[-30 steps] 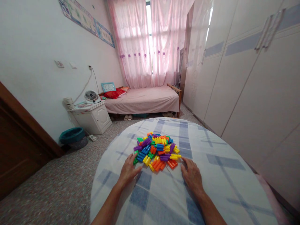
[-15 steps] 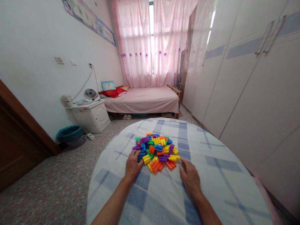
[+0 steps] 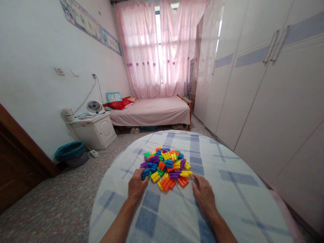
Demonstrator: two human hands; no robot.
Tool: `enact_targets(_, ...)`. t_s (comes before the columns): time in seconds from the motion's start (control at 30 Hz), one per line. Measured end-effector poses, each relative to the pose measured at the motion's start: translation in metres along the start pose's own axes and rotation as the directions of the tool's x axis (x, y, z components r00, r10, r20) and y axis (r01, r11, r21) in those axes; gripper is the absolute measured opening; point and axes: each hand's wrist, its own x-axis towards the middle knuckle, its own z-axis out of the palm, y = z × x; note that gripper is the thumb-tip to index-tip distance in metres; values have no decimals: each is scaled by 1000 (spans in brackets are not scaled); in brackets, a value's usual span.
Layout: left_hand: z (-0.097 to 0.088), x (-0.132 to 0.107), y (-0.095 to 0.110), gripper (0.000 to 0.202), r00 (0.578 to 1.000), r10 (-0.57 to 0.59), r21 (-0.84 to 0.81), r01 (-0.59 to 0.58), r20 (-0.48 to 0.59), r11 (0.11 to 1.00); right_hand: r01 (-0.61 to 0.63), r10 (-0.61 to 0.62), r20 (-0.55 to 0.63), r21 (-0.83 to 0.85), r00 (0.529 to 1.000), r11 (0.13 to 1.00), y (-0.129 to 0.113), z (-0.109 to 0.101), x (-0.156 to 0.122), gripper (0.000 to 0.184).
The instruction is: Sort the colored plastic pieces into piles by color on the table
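Observation:
A heap of plastic building blocks (image 3: 165,164) in blue, purple, orange, yellow and green lies on the cloth-covered table. At its left edge, my left hand (image 3: 136,185) is closed around a blue block (image 3: 145,174) between thumb and fingers. My right hand (image 3: 204,192) rests on the cloth to the right of the heap, fingers apart and holding nothing. Its index fingertip is close to a yellow block (image 3: 186,173); whether they touch I cannot tell. Orange blocks (image 3: 168,184) form the near edge of the heap.
The round table (image 3: 243,206) wears a blue-and-white checked cloth. Beyond it stands a bed (image 3: 152,109) with a pink sheet. A white cabinet (image 3: 95,131) carrying a fan (image 3: 95,106) and a teal bin (image 3: 71,152) are at left; a tall wardrobe (image 3: 265,101) lines the right.
My left hand has drawn slightly left and nearer to me, with the blue block in its fingers. My right hand has barely moved. The whole view has shifted a little.

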Motion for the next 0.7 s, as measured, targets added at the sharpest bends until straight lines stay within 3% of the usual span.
enact_targets(0.1,-4,1,-3,30,998,-7,-19,8,56,1000,-4,4,-5,4,1000,1000,0,1,0,35)
enact_targets(0.3,-3,2,10,31,985,97,-99,-83,142,992,-7,8,14,-11,1000,1000,0,0,0,35)
enact_targets(0.7,1,1,25,33,987,12,18,-16,160,1000,8,-7,32,-15,999,1000,1,1,0,34)
